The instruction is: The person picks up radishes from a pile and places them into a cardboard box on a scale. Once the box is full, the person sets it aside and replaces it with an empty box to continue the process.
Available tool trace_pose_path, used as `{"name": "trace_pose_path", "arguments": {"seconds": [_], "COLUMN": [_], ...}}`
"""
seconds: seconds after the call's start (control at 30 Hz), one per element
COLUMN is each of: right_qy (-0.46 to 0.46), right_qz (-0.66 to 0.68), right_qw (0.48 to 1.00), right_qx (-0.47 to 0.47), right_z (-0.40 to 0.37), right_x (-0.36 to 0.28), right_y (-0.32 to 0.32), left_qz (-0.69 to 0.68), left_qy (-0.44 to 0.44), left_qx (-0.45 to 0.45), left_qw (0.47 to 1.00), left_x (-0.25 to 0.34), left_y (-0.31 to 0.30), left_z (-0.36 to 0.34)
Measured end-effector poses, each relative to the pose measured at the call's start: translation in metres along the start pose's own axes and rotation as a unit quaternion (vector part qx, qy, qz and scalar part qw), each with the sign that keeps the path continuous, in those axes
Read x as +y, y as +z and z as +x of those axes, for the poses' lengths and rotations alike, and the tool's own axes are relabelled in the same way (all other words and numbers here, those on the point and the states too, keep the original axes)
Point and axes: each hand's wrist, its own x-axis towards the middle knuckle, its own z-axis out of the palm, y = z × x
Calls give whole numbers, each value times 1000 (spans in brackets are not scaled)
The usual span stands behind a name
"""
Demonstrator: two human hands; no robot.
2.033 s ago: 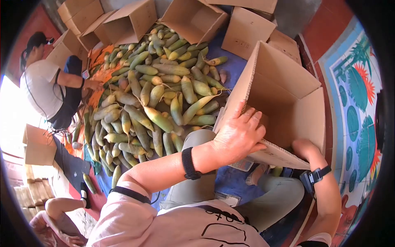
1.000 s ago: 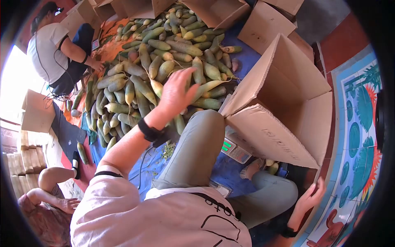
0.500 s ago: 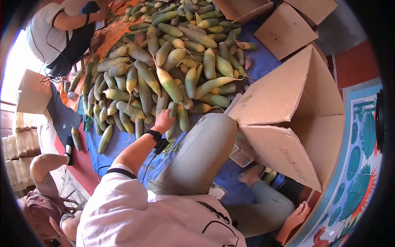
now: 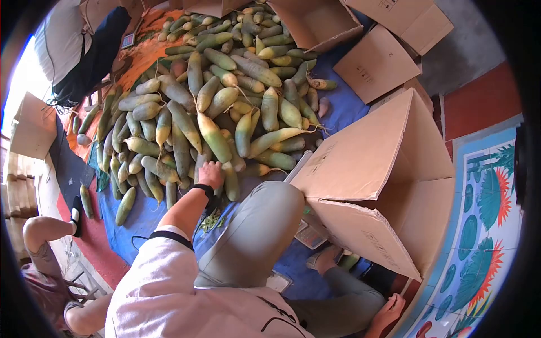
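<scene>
Before me lies a big heap of long green radishes, many with pale yellowish ends and thin roots. My left hand, with a black band at the wrist, reaches into the heap's near edge. Its fingers are curled over a green radish that the hand partly hides. Just right of these fingers is another green radish. Low on the right, my right hand rests near my lower leg and below a cardboard box, its fingers loosely apart with nothing visible in them.
A large open cardboard box stands at my right, beside a scale with a keypad. More boxes are at the back right. Another person sits at the far left; someone's bare leg shows at the lower left. Blue sheeting covers the floor.
The view has shifted, so the heap and box sit differently in the picture. My left hand has reached slightly farther into the heap; the radish beside it lies farther right of the hand.
</scene>
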Motion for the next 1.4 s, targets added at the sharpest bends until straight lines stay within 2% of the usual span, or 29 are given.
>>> {"name": "trace_pose_path", "arguments": {"seconds": [0.07, 0.1, 0.17, 0.2, 0.27, 0.3, 0.37, 0.43, 0.5, 0.57, 0.6, 0.63, 0.7, 0.73, 0.83, 0.97, 1.03, 1.13, 1.17, 1.2, 1.27, 1.4], "right_qy": [-12, -12, -2, 0, 76, 82, 49, 38, 23, 17, 21, 25, 20, 25, 23, 7, 7, 10, 9, 10, 12, 17], "right_qz": [-3, -2, 11, 15, -56, -48, -95, -70, 0, 27, 30, 34, 49, 54, 66, 73, 82, 89, 91, 98, 90, 99], "right_qw": [1000, 1000, 999, 999, 995, 995, 994, 997, 999, 997, 998, 998, 997, 997, 995, 993, 992, 990, 990, 988, 988, 985], "right_qx": [2, 6, 31, 38, -32, -22, -27, 17, 48, 71, 58, 43, 54, 55, 65, 93, 98, 109, 110, 116, 123, 142], "right_z": [1, 1, 1, 4, 14, 16, 16, 12, 6, 7, 8, 8, 7, 7, 6, 3, 1, -2, -3, -3, -5, -8], "right_x": [-2, -3, -8, -24, -65, -69, -71, -65, -47, -51, -52, -54, -55, -55, -53, -50, -48, -47, -47, -46, -44, -41], "right_y": [1, 1, 3, -2, -25, -27, -31, -26, -14, -15, -17, -18, -18, -17, -14, -11, -11, -12, -12, -12, -11, -12], "left_qz": [24, -27, -89, -71, -38, -23, 3, -60, -131, -184, -232, -278, -339, -490, -587, -668, -646, -554, -562, -571, -505, -404], "left_qy": [34, 4, -20, -3, 37, 62, 88, 41, 13, 23, 9, -6, 53, 42, 102, 221, 272, 331, 372, 369, 420, 464], "left_qx": [-9, -75, -93, -93, -79, -65, -118, -126, -67, 72, 79, 85, 215, 162, 173, 176, 179, 223, 229, 184, 213, 269], "left_qw": [999, 997, 991, 993, 995, 996, 989, 989, 989, 980, 970, 957, 915, 856, 784, 689, 690, 731, 703, 709, 723, 741], "left_x": [-3, 5, 1, 0, -7, -12, -34, -39, -62, -56, -49, -43, -33, -20, 22, 82, 109, 149, 165, 183, 213, 260], "left_y": [16, 0, 16, 21, 25, 25, 37, -4, -14, -54, -80, -104, -131, -154, -224, -287, -307, -322, -317, -324, -322, -302], "left_z": [-6, -19, -23, -28, -43, -49, -44, -62, -63, -80, -87, -90, -92, -99, -126, -160, -172, -178, -169, -182, -183, -178]}}
